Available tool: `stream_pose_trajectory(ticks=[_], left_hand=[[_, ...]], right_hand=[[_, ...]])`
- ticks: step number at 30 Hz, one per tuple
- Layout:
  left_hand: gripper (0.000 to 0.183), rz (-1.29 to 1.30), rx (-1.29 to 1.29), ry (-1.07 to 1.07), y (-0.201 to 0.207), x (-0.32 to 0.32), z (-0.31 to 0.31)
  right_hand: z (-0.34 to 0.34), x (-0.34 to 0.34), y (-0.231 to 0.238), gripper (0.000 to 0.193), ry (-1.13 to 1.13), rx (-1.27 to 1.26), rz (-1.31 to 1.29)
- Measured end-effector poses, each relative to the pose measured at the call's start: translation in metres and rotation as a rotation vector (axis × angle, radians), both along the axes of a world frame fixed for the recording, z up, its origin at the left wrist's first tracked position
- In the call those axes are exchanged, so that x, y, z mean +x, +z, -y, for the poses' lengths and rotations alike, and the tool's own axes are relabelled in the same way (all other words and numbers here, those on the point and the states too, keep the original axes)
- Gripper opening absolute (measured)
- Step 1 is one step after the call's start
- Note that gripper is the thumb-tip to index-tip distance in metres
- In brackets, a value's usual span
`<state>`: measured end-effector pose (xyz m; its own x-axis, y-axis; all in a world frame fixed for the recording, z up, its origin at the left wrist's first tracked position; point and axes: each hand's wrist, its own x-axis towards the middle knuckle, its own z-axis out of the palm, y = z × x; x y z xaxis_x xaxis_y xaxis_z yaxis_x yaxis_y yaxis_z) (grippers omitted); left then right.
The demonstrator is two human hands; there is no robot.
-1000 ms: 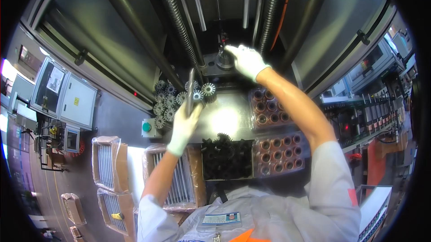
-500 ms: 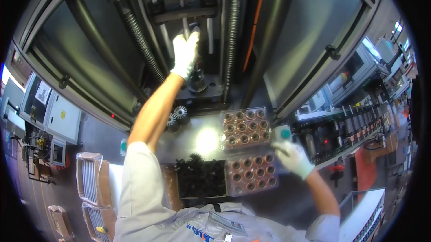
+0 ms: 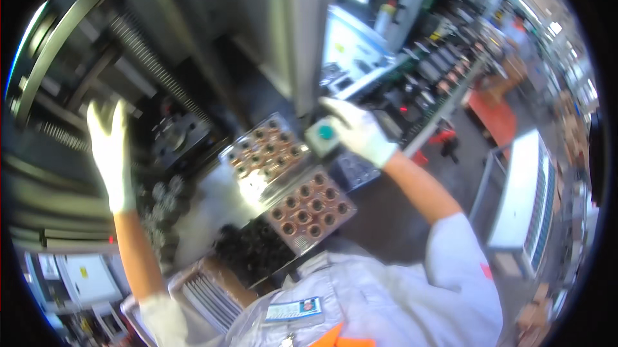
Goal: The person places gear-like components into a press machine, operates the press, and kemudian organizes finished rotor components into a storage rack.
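Observation:
My left hand (image 3: 111,154), in a white glove, is raised in front of the press at the left. Its fingers are spread, and nothing shows between them. Farther right, my gloved right hand (image 3: 362,134) reaches over a small pale box with a green button (image 3: 324,132). Its fingers are stretched toward the foot of a metal post (image 3: 308,44); I cannot tell whether they touch it. Between my hands lie two clear plastic trays, a far tray (image 3: 226,156) and a near tray (image 3: 348,214), each with several copper-coloured rings with dark centres.
Several toothed metal parts (image 3: 161,199) stand on the worktable by my left forearm. Dark parts (image 3: 248,250) fill a bin close to my body. The press fixture (image 3: 177,138) sits behind the table. A conveyor line (image 3: 425,83) and a white rack (image 3: 524,199) are at the right.
The view has turned to the right. My left hand has come away from the press rod and spread its fingers. My right hand has moved from beside the trays to over the button box.

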<state>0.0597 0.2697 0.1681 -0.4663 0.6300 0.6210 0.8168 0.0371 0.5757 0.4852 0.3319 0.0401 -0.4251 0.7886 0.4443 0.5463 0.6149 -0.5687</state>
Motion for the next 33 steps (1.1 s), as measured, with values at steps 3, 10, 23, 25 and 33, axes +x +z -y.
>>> stream_pose_trajectory(ticks=[3, 10, 23, 25, 33], left_hand=[[0.048, 0.373, -0.028, -0.402, -0.029, 0.040, 0.090], [0.035, 0.836, -0.566, -0.765, -0.108, 0.152, 0.173], [0.092, 0.959, -1.442, -1.498, -0.167, 0.333, 0.181], [0.098, 0.972, -1.573, -1.525, -0.188, 0.365, 0.195], [0.105, 0.933, -2.181, -1.446, -0.278, 0.590, 0.316]], right_hand=[[-0.011, -0.012, -0.025, 0.021, 0.109, -0.169, 0.311], [-0.004, -0.009, -0.088, 0.026, 0.229, 0.200, 0.446], [0.208, 0.122, -0.088, 0.045, -0.360, -0.171, -0.150], [0.285, 0.189, -0.143, 0.046, -0.659, -0.476, -0.177], [0.628, 0.324, -0.230, 0.072, -1.561, -0.966, -1.331]])
